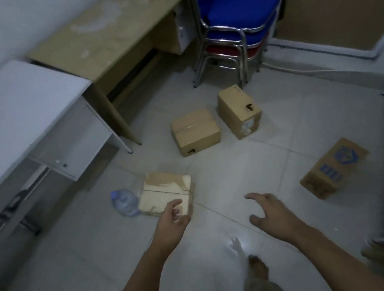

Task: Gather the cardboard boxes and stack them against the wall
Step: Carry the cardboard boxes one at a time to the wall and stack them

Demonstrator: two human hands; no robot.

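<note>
— What lies on the tiled floor [252,166]?

— Four cardboard boxes: a pale box [166,193] beside a water bottle [125,202], a taped box [195,131] just beside an upright box [239,111], and a blue-printed box [335,168] well apart on the right.

— Anything else?

— Stacked chairs [234,25], a wooden desk [109,40], a white desk [17,110] and a bare foot [258,267].

Blue print on the right-hand cardboard box [335,168] is too blurred to read.

Dim, soft-focus view with glare on the floor tiles [239,243] and blurred, distorted edges.
</note>
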